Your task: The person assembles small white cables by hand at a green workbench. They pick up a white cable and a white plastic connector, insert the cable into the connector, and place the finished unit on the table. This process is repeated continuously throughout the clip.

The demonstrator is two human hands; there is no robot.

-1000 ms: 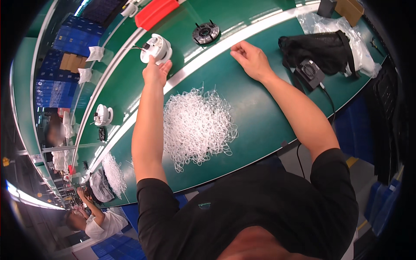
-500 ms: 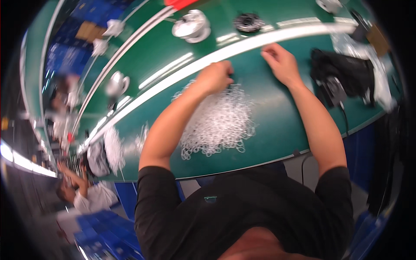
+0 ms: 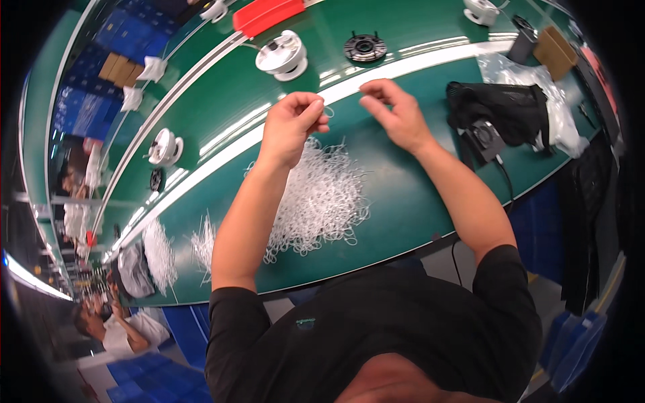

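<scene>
My left hand (image 3: 293, 124) is raised at the far edge of a pile of looped white cable ties (image 3: 316, 201). Pinched between its thumb and fingers is one thin white cable tie (image 3: 328, 112), bent into a loop that sticks out to the right. A short gap to the right of it hovers my right hand (image 3: 398, 115), thumb and fingers apart, with nothing visible in them. Left of my left forearm lies a smaller bunch of straighter white cable ties (image 3: 203, 243).
Behind the green table runs a conveyor carrying a white round housing (image 3: 282, 55), a black ring-shaped part (image 3: 365, 47) and a red bin (image 3: 269, 17). At right lie a black bag (image 3: 500, 111), a small fan-like device (image 3: 485, 136) and clear plastic. A co-worker (image 3: 121, 329) sits far left.
My left hand has lifted from the pile's far edge, and a looped cable tie now shows in its fingers. My right hand has come closer to it. The whole view has shifted slightly.
</scene>
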